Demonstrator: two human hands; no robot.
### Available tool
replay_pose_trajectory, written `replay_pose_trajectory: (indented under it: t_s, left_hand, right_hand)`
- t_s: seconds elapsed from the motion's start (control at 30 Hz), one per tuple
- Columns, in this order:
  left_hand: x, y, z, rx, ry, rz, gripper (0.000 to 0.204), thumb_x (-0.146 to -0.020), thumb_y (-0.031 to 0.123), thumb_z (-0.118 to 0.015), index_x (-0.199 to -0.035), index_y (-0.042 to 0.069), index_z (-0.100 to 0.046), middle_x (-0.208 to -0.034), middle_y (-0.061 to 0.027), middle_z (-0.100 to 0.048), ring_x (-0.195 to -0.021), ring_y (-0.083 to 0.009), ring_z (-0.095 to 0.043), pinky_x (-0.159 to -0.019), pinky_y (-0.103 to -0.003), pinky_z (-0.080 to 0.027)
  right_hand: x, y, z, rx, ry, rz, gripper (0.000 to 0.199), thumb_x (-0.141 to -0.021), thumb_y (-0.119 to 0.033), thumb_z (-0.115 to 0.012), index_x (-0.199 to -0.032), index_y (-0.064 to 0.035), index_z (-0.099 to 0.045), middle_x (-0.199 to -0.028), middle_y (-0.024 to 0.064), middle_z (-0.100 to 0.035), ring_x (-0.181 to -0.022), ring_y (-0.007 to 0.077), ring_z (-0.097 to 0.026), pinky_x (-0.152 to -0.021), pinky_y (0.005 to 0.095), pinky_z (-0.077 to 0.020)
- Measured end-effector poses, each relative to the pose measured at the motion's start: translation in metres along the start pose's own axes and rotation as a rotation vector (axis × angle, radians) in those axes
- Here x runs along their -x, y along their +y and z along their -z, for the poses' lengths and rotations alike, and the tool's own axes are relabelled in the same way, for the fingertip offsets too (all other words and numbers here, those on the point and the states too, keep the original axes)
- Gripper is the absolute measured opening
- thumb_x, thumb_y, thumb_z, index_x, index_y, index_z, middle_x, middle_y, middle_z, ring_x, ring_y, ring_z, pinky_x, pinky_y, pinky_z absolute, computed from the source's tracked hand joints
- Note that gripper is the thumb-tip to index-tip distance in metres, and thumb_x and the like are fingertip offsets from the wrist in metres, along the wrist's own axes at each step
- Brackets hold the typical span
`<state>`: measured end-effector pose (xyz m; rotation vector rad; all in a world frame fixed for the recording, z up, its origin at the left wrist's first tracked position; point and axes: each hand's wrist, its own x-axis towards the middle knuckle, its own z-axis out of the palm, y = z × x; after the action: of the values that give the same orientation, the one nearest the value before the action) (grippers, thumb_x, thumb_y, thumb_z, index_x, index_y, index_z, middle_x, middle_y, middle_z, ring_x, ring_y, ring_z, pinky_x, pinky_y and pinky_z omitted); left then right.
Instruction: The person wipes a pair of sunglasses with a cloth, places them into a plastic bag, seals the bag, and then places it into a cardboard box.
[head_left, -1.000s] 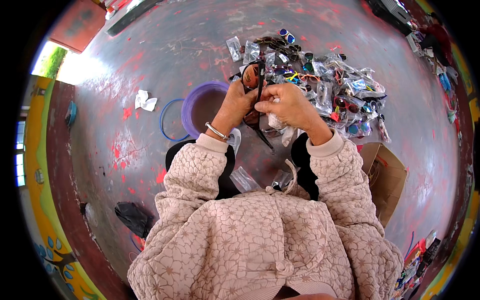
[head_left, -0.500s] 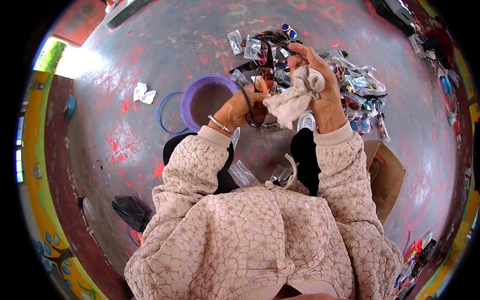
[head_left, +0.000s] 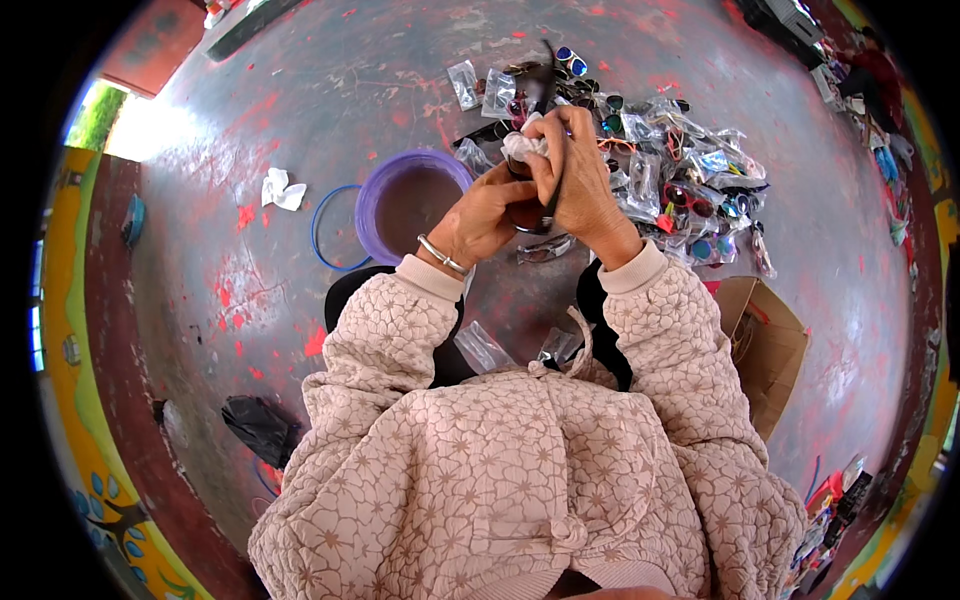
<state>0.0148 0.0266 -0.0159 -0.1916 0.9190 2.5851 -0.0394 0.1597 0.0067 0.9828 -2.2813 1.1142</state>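
A pair of dark-framed sunglasses (head_left: 530,214) with brownish lenses is held up in front of me, one temple arm pointing away. My left hand (head_left: 478,218), with a silver bangle at its wrist, has its fingers closed on the frame. Bunched in the fingers of my right hand (head_left: 588,190) is a pale cloth (head_left: 526,146), pressed against the sunglasses. Part of the frame is hidden behind both hands. Just below them on the floor lies another pair of glasses (head_left: 546,250).
Many sunglasses, several in clear plastic sleeves, make a pile (head_left: 690,180) ahead to the right. Left of my hands stand a purple basin (head_left: 368,210) and a blue hoop (head_left: 316,222). A white crumpled piece (head_left: 283,189) lies farther left. A cardboard box (head_left: 775,350) is at my right.
My right hand has moved left and down with the cloth, from apart to against the sunglasses. The sunglasses have turned a little in my left hand.
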Motion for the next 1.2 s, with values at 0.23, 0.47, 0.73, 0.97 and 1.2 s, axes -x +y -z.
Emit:
replay_pose_trajectory:
  t_s: [0.23, 0.47, 0.73, 0.97, 1.2]
  left_hand:
    - [0.015, 0.013, -0.009, -0.219, -0.045, -0.078, 0.037, -0.072, -0.011, -0.047, -0.106, 0.0, -0.052, -0.107, -0.01, -0.054, -0.092, -0.0187, -0.059, -0.079, -0.03, -0.049]
    - [0.006, 0.017, 0.001, -0.083, -0.003, -0.105, 0.049, -0.069, -0.016, -0.046, -0.116, -0.005, -0.045, -0.117, -0.0161, -0.052, -0.108, -0.027, -0.052, -0.093, -0.032, -0.044]
    - [-0.004, 0.018, 0.033, 0.176, -0.172, -0.057, 0.038, -0.08, 0.002, -0.043, -0.117, -0.002, -0.048, -0.11, -0.0122, -0.056, -0.1, -0.0212, -0.056, -0.085, -0.031, -0.046]
    - [0.001, 0.018, 0.005, 0.133, 0.026, -0.124, 0.043, -0.092, 0.027, -0.045, -0.123, -0.003, -0.043, -0.116, -0.0142, -0.053, -0.106, -0.0231, -0.053, -0.093, -0.034, -0.043]
    - [0.007, 0.025, 0.003, 0.04, 0.004, -0.309, 0.043, -0.094, 0.022, -0.043, -0.127, -0.003, -0.035, -0.117, -0.0172, -0.051, -0.104, -0.0236, -0.053, -0.092, -0.034, -0.044]
  right_hand:
    - [-0.009, 0.004, 0.014, -0.255, -0.274, 0.033, 0.012, -0.075, -0.006, -0.054, -0.083, 0.0011, -0.058, -0.086, 0.0108, -0.057, -0.081, 0.0281, -0.055, -0.072, 0.0339, -0.0447]
    - [-0.014, 0.031, 0.052, -0.534, 0.008, -0.74, 0.013, -0.079, -0.007, -0.056, -0.083, 0.0029, -0.062, -0.077, 0.0105, -0.063, -0.069, 0.0127, -0.058, -0.061, 0.0262, -0.0444]
    - [-0.001, -0.027, 0.006, -0.225, -0.005, 0.037, 0.006, -0.077, -0.009, -0.057, -0.079, -0.0033, -0.056, -0.078, 0.011, -0.053, -0.075, 0.0306, -0.055, -0.064, 0.0337, -0.0457]
    - [0.011, -0.039, 0.004, -0.159, -0.326, 0.089, 0.01, -0.075, -0.006, -0.059, -0.084, -0.0031, -0.059, -0.086, 0.0099, -0.054, -0.081, 0.0289, -0.056, -0.072, 0.0348, -0.0447]
    - [-0.007, -0.015, 0.042, -0.669, -0.683, -0.268, 0.008, -0.077, -0.006, -0.056, -0.083, -0.0028, -0.062, -0.084, 0.0051, -0.064, -0.073, 0.0175, -0.062, -0.064, 0.0296, -0.048]
